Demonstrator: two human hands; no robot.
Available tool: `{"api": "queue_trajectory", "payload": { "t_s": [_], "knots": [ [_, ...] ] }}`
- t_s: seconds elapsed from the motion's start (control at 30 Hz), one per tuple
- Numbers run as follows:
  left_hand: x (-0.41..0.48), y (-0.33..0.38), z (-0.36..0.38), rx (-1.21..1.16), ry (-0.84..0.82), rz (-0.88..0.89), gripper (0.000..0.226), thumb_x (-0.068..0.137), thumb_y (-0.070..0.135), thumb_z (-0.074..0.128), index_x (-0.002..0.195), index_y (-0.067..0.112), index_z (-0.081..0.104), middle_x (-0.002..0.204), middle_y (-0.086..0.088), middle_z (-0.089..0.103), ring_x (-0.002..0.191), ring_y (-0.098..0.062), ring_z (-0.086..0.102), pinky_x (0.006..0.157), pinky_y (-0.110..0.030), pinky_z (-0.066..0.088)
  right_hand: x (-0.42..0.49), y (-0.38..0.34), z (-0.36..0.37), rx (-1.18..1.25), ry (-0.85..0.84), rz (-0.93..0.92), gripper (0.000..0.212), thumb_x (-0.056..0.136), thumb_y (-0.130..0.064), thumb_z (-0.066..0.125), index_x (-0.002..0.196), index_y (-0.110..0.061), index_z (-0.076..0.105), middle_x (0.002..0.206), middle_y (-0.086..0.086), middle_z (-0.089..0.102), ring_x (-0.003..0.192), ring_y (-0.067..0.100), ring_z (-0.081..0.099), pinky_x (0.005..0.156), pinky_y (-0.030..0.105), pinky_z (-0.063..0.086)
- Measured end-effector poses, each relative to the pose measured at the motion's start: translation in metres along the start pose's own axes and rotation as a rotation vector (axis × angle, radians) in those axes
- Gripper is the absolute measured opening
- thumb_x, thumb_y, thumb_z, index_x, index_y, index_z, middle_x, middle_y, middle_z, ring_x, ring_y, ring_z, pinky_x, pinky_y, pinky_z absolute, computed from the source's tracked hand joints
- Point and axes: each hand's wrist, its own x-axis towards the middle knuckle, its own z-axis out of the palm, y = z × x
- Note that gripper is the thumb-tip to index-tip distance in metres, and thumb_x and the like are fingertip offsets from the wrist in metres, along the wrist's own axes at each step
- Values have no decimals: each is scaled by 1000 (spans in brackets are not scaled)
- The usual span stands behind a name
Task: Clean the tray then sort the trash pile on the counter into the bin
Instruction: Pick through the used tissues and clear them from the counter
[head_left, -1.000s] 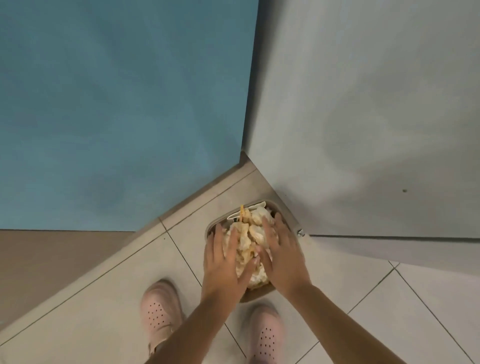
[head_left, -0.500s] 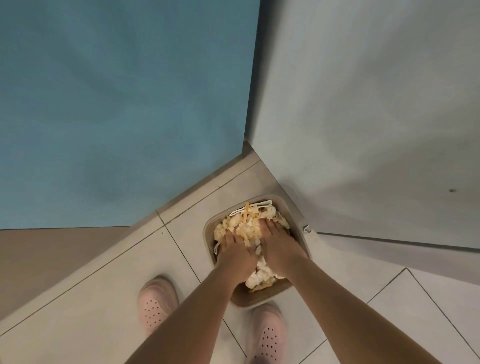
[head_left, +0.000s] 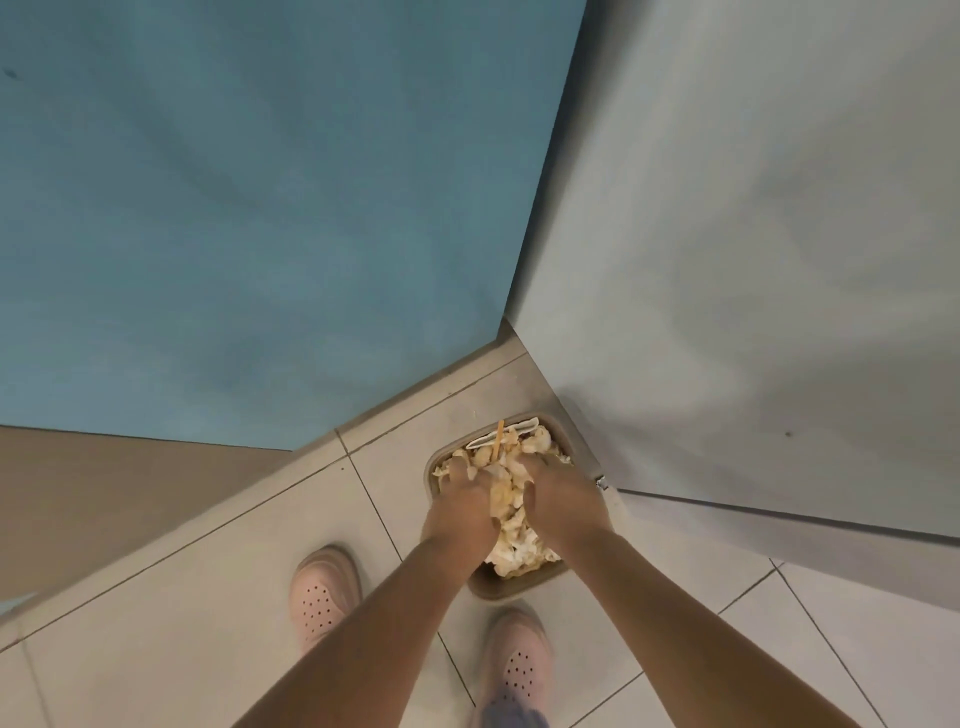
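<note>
A beige square bin (head_left: 511, 593) stands on the tiled floor in a corner, heaped with crumpled white and yellowish paper trash (head_left: 511, 540). An orange stick (head_left: 500, 440) and a white wrapper (head_left: 498, 437) lie at the far side of the heap. My left hand (head_left: 460, 506) and my right hand (head_left: 563, 499) lie side by side on top of the heap, palms down, pressing into it with the fingertips sunk among the papers. Neither hand holds anything lifted out of the bin.
A blue wall (head_left: 260, 208) rises on the left and a pale grey panel (head_left: 753, 260) on the right, with a small metal fitting (head_left: 601, 482) at its lower corner beside the bin. My two pink shoes (head_left: 322, 597) (head_left: 517, 660) stand just before the bin.
Both hands have gone from flat with spread fingers above the heap to pushed down into it. The heap sits lower in the bin and my arms reach further down.
</note>
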Motion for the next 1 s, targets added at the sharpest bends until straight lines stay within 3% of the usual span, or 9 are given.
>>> {"api": "queue_trajectory", "payload": {
  "t_s": [0.13,0.2,0.3,0.37,0.5,0.6,0.7,0.9,1.0],
  "knots": [
    [-58,15,-44,-234,163,6,42,87,21,62,128,21,53,138,-2,32,117,-20,49,97,-28,44,-39,-34,-51,239,254,-7,27,93,-27,48,117,-31,60,105,-4,67,83,18,65,69,28,49],
    [-101,23,-72,-347,295,46,33,86,18,62,119,22,61,129,4,41,109,-13,53,91,-22,44,-68,-57,-84,382,370,-29,16,90,-31,56,103,-33,65,90,-12,69,72,9,64,65,25,51],
    [-170,33,-129,-495,502,132,25,85,11,63,107,22,68,111,13,51,98,-1,54,83,-17,45,-119,-104,-150,615,477,-113,5,86,-35,63,89,-32,67,75,-22,65,69,0,60,63,11,45],
    [-217,39,-176,-574,613,187,20,86,9,63,98,23,70,100,17,58,93,0,57,79,-12,44,-153,-139,-200,742,515,-185,2,85,-37,65,84,-34,66,68,-22,64,69,2,61,60,9,44],
    [-310,50,-264,-618,761,231,13,87,22,60,92,27,70,89,17,64,84,-7,62,74,-17,48,-212,-204,-287,996,492,-337,5,85,-26,68,80,-28,68,71,-11,66,59,5,57,58,22,46],
    [-368,50,-318,-545,907,253,17,86,27,56,94,24,70,87,18,66,81,-1,62,72,-14,47,-239,-252,-341,1067,482,-466,7,85,-26,68,79,-31,68,67,-8,64,56,5,51,56,24,45],
    [-416,37,-364,-520,1048,238,17,85,18,58,94,23,71,87,19,66,80,-1,62,72,-14,47,-254,-301,-383,1034,454,-600,9,85,-27,67,79,-33,67,65,-13,62,54,6,49,54,20,43],
    [-458,-14,-441,-520,1192,182,22,87,10,63,95,31,70,90,22,65,81,-5,62,67,-11,45,-246,-386,-430,918,357,-736,15,87,-22,65,80,-35,67,69,-6,65,64,18,60,64,43,55],
    [-455,-57,-482,-525,1238,146,24,86,10,65,94,33,70,88,24,65,81,-3,62,66,-13,47,-223,-436,-437,864,306,-738,14,87,-26,64,82,-38,67,73,-7,67,71,20,63,67,43,56]
  ]
}}
